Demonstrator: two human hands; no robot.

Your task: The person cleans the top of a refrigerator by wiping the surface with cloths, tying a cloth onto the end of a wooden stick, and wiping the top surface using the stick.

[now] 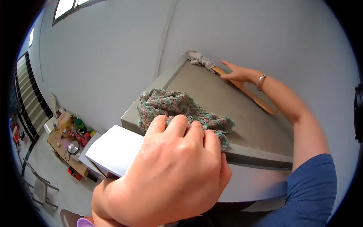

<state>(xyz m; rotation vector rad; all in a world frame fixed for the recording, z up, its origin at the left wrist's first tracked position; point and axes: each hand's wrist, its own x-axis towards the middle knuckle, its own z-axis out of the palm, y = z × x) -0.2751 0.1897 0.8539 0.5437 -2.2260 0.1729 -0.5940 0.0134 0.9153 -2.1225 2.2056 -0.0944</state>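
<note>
My left hand (177, 162) is large in the foreground, back of the hand toward me. Its fingers are curled onto the near edge of a crumpled green and brown knitted cloth (166, 104), which lies on the top of a grey cabinet-like appliance (189, 81). Along the wall side rests a long wooden stick (259, 101) with a grey cloth (202, 60) wrapped around its far end. My right hand (242, 73), with a bracelet at the wrist, is over the stick's middle, fingers apart. Whether its palm touches the stick is hidden.
A white box-shaped object (115, 149) stands by the appliance's left front corner. Lower left, a wooden table (56, 143) holds bottles, bags and a pot-like appliance (73, 147). A chair (41, 185) stands on the floor. Grey walls (245, 30) rise behind the appliance.
</note>
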